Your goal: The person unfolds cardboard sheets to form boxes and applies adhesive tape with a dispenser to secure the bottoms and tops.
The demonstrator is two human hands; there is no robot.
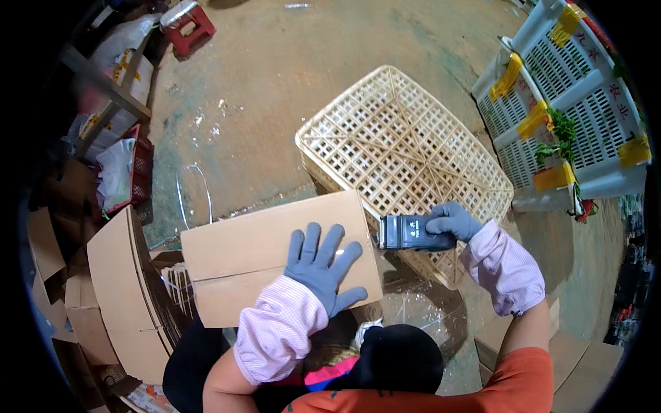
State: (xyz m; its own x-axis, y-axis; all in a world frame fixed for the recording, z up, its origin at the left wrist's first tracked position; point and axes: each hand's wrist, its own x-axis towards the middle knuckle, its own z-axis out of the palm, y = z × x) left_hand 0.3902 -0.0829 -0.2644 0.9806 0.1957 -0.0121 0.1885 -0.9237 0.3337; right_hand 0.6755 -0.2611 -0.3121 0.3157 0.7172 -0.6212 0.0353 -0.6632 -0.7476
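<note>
A closed brown cardboard box [234,255] lies in front of me, with a seam running along its top between the flaps. On its right part rests my left hand [320,265], flat with the fingers spread, in a grey glove and a pale checked sleeve cover. My right hand [454,221], gloved alike, is closed around a black, block-shaped handheld tool [406,232]. The tool's front end is beside the box's right edge; whether they touch I cannot tell. Beneath the tool is an upturned cream lattice plastic crate [413,148].
Flattened cardboard cartons [127,296] stand at my left. Beyond them are a red crate [141,165] holding plastic bags and a red stool [187,31]. White slatted crates [585,96], taped in yellow with some greens showing, stand at the right. More cardboard [571,365] lies at lower right.
</note>
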